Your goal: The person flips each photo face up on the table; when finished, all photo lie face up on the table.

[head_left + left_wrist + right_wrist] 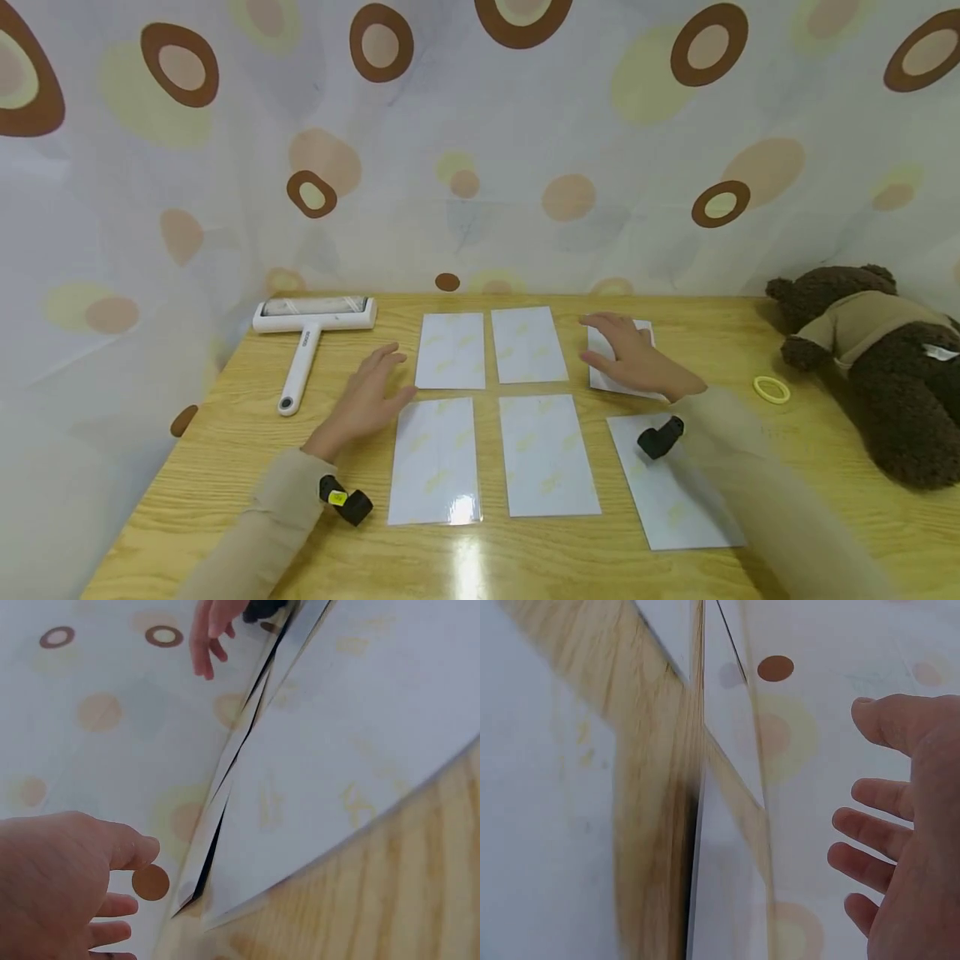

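Hangs the right hand (pixel 630 354) over the back right card (pixel 606 380) on the worktop (pixel 540 567), covering much of it in the head view. Shows those fingers loosely spread and well parted from the thumb in the right wrist view, with nothing between them. Cannot tell whether any fingertip touches the card.

Holds the left hand (pixel 367 396) just left of the back left card (pixel 452 350) and front left card (pixel 433 458), thumb pointing toward the gap between the two. Grasps nothing there either, with fingers relaxed, slightly bent and apart.

Turns most, by judgement, on the back right card lying directly below the right fingers: clearly nearer to that hand, with the left one well apart across the other columns. Runs long axis roughly away from the body, far end leaning a little left, and so crosses the line of the right forearm only partly, reaching in from the near right.
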`<action>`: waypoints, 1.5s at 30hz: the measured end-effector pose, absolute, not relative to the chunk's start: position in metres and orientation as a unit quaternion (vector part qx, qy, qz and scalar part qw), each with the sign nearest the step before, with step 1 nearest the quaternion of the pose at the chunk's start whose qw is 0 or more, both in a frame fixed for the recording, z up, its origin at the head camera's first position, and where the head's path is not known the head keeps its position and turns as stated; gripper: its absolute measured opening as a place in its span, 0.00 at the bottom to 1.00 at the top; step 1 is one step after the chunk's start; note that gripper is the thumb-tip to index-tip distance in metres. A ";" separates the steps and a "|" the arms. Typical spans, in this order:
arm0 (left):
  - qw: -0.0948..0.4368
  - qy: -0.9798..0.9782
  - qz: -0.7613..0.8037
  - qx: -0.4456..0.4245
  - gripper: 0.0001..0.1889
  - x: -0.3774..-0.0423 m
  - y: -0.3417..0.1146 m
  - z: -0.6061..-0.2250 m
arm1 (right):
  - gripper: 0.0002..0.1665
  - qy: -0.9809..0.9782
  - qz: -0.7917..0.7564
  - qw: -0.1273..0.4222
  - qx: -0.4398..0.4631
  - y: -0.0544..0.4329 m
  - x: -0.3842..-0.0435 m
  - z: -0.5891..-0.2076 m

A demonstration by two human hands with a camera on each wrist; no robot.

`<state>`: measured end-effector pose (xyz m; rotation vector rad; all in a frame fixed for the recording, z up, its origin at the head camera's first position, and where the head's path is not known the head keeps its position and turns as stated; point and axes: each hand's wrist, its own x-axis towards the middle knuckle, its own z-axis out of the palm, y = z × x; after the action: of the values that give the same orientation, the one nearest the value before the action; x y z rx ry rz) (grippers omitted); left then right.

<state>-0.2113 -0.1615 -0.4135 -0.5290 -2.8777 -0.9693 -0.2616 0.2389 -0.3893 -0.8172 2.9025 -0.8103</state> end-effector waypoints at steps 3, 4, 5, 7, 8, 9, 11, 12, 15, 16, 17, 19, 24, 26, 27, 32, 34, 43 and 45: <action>0.025 -0.929 -0.327 -0.172 0.26 -0.217 -0.156 -0.420 | 0.34 0.923 -0.274 0.039 -0.268 0.222 -0.273 -0.392; 0.024 -0.928 -0.330 -0.172 0.26 -0.219 -0.154 -0.422 | 0.35 0.921 -0.280 0.048 -0.268 0.216 -0.276 -0.393; 0.022 -0.927 -0.333 -0.172 0.26 -0.221 -0.152 -0.423 | 0.35 0.919 -0.282 0.056 -0.271 0.209 -0.279 -0.393; 0.022 -0.927 -0.333 -0.171 0.26 -0.225 -0.149 -0.426 | 0.36 0.917 -0.278 0.064 -0.278 0.196 -0.286 -0.393; 0.021 -0.926 -0.337 -0.168 0.26 -0.227 -0.147 -0.426 | 0.36 0.916 -0.275 0.065 -0.285 0.189 -0.290 -0.393; 0.024 -0.925 -0.340 -0.168 0.26 -0.230 -0.146 -0.427 | 0.36 0.915 -0.271 0.064 -0.292 0.182 -0.293 -0.393; 0.030 -0.924 -0.343 -0.165 0.25 -0.233 -0.143 -0.428 | 0.36 0.916 -0.256 0.063 -0.302 0.169 -0.301 -0.393; 0.032 -0.924 -0.346 -0.162 0.24 -0.235 -0.142 -0.429 | 0.36 0.917 -0.250 0.064 -0.305 0.162 -0.304 -0.393; 0.036 -0.922 -0.355 -0.150 0.24 -0.238 -0.140 -0.432 | 0.37 0.919 -0.228 0.074 -0.313 0.143 -0.313 -0.395; 0.037 -0.923 -0.354 -0.146 0.23 -0.239 -0.139 -0.433 | 0.37 0.921 -0.219 0.080 -0.313 0.137 -0.316 -0.395; 0.037 -0.924 -0.353 -0.142 0.23 -0.239 -0.139 -0.434 | 0.38 0.921 -0.214 0.086 -0.315 0.131 -0.319 -0.395; 0.040 -0.926 -0.349 -0.138 0.22 -0.240 -0.139 -0.437 | 0.39 0.922 -0.199 0.093 -0.320 0.119 -0.324 -0.396; 0.053 -0.933 -0.327 -0.143 0.22 -0.240 -0.136 -0.441 | 0.43 0.929 -0.154 0.113 -0.317 0.096 -0.336 -0.395; 0.060 -0.935 -0.319 -0.145 0.22 -0.241 -0.136 -0.442 | 0.44 0.931 -0.140 0.119 -0.315 0.089 -0.340 -0.394; 0.064 -0.935 -0.316 -0.146 0.22 -0.241 -0.135 -0.443 | 0.46 0.932 -0.134 0.123 -0.314 0.086 -0.343 -0.395; 0.083 -0.934 -0.311 -0.152 0.22 -0.244 -0.134 -0.445 | 0.54 0.932 -0.139 0.129 -0.309 0.078 -0.360 -0.406; 0.085 -0.934 -0.311 -0.156 0.23 -0.245 -0.134 -0.445 | 0.56 0.933 -0.138 0.131 -0.304 0.077 -0.364 -0.411; 0.065 -0.937 -0.311 -0.146 0.22 -0.243 -0.135 -0.442 | 0.57 0.944 -0.132 0.128 -0.275 0.061 -0.362 -0.402; 0.059 -0.936 -0.317 -0.141 0.24 -0.243 -0.135 -0.442 | 0.59 0.949 -0.123 0.130 -0.259 0.057 -0.360 -0.397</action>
<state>-0.2427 -0.1348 -0.4417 -0.4264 -2.8353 -0.9607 -0.3604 0.0568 -0.3973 -0.7518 2.7576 -0.3565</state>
